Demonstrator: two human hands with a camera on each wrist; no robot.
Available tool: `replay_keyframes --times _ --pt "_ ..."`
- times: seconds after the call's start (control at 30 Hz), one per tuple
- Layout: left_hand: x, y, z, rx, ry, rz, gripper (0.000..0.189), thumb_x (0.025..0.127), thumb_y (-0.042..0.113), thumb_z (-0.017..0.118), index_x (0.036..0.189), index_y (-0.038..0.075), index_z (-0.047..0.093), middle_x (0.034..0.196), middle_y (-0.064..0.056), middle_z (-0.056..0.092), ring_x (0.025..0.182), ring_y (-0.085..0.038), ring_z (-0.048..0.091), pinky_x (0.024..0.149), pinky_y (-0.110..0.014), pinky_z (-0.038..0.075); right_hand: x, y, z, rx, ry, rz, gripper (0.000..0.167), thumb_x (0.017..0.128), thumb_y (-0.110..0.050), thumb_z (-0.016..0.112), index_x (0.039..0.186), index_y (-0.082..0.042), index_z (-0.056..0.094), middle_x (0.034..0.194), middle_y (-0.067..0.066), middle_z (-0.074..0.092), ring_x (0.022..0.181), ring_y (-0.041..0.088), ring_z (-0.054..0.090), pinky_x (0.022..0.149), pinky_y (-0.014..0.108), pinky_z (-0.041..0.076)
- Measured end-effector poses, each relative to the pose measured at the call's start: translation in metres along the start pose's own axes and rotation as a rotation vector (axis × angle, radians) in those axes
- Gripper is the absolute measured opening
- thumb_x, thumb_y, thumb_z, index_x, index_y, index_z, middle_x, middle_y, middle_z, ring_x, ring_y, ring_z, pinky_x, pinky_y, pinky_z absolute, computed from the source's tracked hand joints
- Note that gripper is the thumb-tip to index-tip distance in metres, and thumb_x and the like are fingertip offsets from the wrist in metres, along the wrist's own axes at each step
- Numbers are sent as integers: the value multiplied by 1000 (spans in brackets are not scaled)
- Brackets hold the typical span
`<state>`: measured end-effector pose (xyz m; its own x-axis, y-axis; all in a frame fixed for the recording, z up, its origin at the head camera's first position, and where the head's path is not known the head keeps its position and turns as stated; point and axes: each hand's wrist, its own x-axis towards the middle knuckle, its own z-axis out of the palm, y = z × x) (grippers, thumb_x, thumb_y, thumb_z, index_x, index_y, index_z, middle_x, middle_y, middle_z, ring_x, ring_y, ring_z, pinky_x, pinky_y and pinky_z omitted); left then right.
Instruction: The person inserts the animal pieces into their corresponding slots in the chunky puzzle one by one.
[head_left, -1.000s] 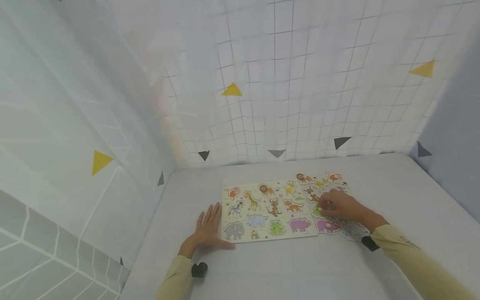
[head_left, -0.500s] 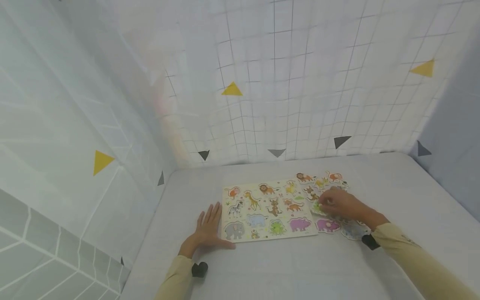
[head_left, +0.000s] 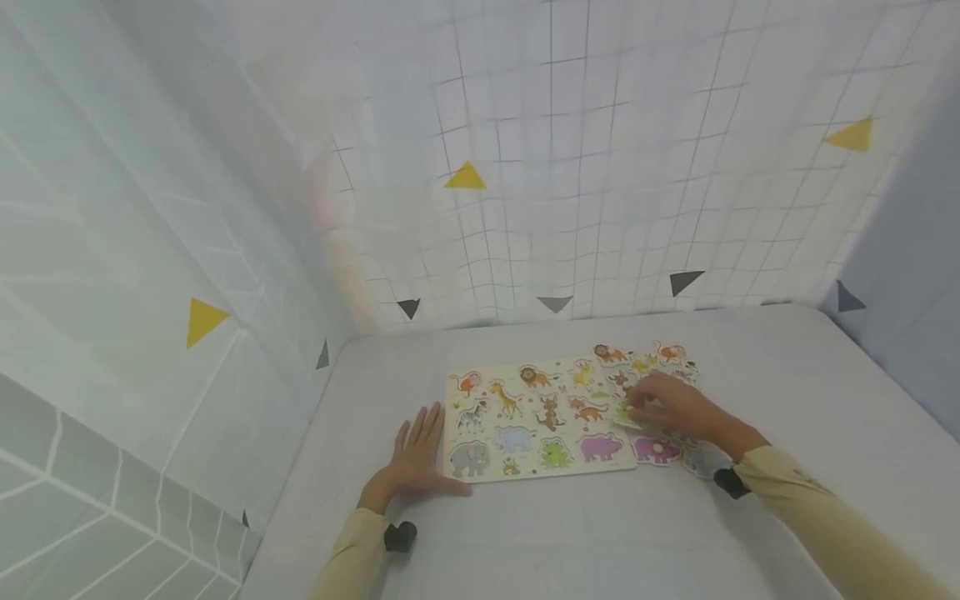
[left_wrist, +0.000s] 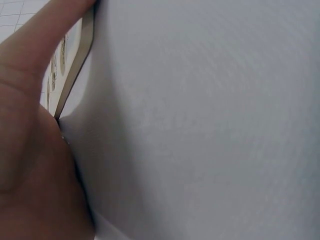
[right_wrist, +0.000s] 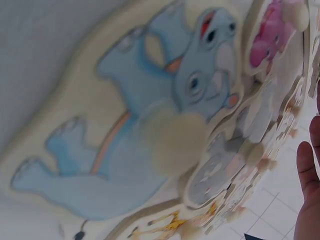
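A wooden animal puzzle board (head_left: 536, 477) lies on the table, printed with animal shapes. My left hand (head_left: 416, 460) rests beside its left edge, fingers spread, the thumb along the front left corner; the left wrist view shows the board's edge (left_wrist: 75, 70) against this hand. My right hand (head_left: 678, 406) pinches a green frog piece (head_left: 624, 415) at the board's right edge. The fingers hide its knob. A purple hippo piece (head_left: 656, 451) with a round knob lies just in front of that hand.
More knobbed pieces lie right of the board: a lion (head_left: 611, 354), a monkey (head_left: 670, 352), a kangaroo (head_left: 619, 382), a blue rhino (right_wrist: 135, 150), a grey elephant (right_wrist: 212, 177) and a giraffe (right_wrist: 175, 225). A white gridded sheet (head_left: 525, 233) rises behind the table.
My right hand has lifted the frog piece slightly from among the loose pieces and moved it left to the board's right edge. The left hand has stayed in place.
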<state>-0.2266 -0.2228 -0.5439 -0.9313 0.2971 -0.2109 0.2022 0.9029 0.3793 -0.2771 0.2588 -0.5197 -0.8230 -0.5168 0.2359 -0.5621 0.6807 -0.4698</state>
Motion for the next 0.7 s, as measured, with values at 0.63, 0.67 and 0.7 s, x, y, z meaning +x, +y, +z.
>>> replay_keyframes --times 0.63,0.67,0.7 --pt "2 -4 3 -11 26 10 148 62 72 85 166 10 2 177 -9 -4 164 -34 -8 132 -62 -7 20 -26 24 66 -50 -45 4 93 -29 77 97 -28 76 91 -17 67 89 1 58 85 31 55" --pt "2 -4 3 -17 24 9 148 61 73 86 166 10 2 176 -9 -5 164 -34 -8 132 -61 -7 20 -26 26 67 -59 -37 5 94 -30 76 98 -28 75 91 -17 67 90 2 59 86 31 55" --pt "2 -4 3 -20 18 6 149 61 73 85 166 10 1 176 -8 -6 164 -33 -9 132 -61 -8 21 -27 27 74 -70 -30 4 94 -30 76 98 -29 75 92 -16 68 92 2 59 87 31 55"
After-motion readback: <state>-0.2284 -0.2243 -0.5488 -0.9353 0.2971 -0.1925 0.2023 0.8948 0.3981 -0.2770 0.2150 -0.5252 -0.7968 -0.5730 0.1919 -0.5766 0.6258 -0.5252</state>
